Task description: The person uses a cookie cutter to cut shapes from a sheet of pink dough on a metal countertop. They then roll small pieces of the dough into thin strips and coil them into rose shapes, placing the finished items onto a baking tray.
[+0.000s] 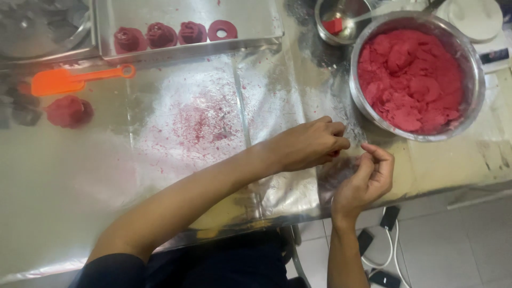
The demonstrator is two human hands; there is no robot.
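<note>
My left hand [309, 144] reaches across the foil-covered table [106, 176] near its front edge. Its fingers are curled, pinching a small bit of red dough [335, 154]. My right hand [369, 178] is just to its right, palm up, with fingers loosely apart and nothing in it; the fingertips of the two hands almost touch. A large steel bowl [476, 80] of red dough [410, 80] stands just beyond both hands, at the right.
A steel tray [256, 21] at the back holds three red dough roses [161, 34] and a dough ring [222, 29]. An orange spatula [69, 81] and a dough lump [68, 111] lie at left. A small steel bowl [341, 24] stands behind. Cables [386, 253] lie on the floor.
</note>
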